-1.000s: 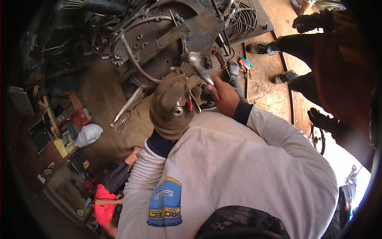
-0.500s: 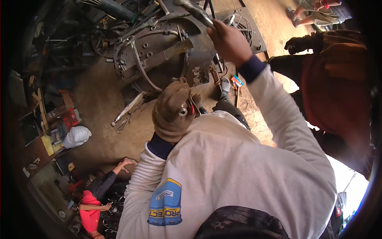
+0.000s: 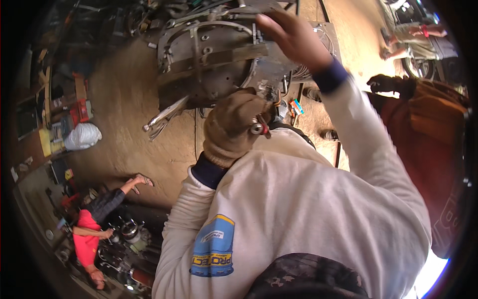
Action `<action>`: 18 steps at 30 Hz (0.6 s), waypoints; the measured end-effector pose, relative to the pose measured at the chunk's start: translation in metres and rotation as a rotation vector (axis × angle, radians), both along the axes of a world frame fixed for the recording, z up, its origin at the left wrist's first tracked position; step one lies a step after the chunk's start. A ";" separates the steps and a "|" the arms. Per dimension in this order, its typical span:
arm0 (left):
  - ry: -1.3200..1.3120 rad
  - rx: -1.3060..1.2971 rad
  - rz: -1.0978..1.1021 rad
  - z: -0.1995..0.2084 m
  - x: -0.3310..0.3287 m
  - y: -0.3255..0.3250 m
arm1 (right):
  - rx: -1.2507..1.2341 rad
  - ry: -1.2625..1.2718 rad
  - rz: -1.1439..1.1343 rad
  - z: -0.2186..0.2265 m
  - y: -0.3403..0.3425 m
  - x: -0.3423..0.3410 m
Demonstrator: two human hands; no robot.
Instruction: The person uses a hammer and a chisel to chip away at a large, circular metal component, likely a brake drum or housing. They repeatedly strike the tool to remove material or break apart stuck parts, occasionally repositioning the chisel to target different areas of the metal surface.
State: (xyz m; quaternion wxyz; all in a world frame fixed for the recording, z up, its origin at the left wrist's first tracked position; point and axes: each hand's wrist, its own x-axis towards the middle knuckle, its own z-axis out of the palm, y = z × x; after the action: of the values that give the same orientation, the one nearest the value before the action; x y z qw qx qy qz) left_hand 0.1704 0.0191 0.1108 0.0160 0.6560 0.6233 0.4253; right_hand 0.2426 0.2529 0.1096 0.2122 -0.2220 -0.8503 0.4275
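My left hand (image 3: 234,124), in a brown work glove, is closed around what look like locking pliers (image 3: 257,128); only a round metal end and a red part show below the fist. Their jaws are hidden. My bare right hand (image 3: 298,42) is raised at the upper middle, curled on a hammer whose grey shaft (image 3: 245,10) is smeared by motion. Beyond my hands is a dark steel table (image 3: 214,82) carrying curved metal rods (image 3: 219,25), a flat bar (image 3: 226,57) and loose nuts (image 3: 207,50). A silver clamp (image 3: 167,113) juts from its near left edge.
A co-worker in red (image 3: 87,241) crouches at lower left beside machine parts (image 3: 130,231). Someone in dark red clothing (image 3: 423,164) stands close at right; another person (image 3: 418,42) is farther off. A white sack (image 3: 83,136) and shelving line the left. Coiled cable (image 3: 326,42) lies beyond my right hand.
My right hand has come down slightly, with the hammer swinging into a blur. The left glove has shifted right with the pliers. The view has turned somewhat.
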 end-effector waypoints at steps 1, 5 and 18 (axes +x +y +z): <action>0.015 -0.030 0.025 0.000 0.000 -0.004 | -0.237 -0.080 -0.014 0.028 -0.034 0.025; 0.035 -0.031 0.039 -0.002 0.004 -0.001 | -0.915 -0.237 0.134 0.042 -0.110 0.093; -0.177 0.058 -0.097 -0.025 0.001 -0.008 | -1.443 -0.354 0.018 0.049 -0.133 0.100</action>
State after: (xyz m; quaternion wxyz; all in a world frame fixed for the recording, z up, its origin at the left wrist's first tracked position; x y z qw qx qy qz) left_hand 0.1713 0.0110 0.0860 0.0724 0.6455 0.5743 0.4982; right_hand 0.3428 0.1199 0.1590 -0.1302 -0.3648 -0.3813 0.8394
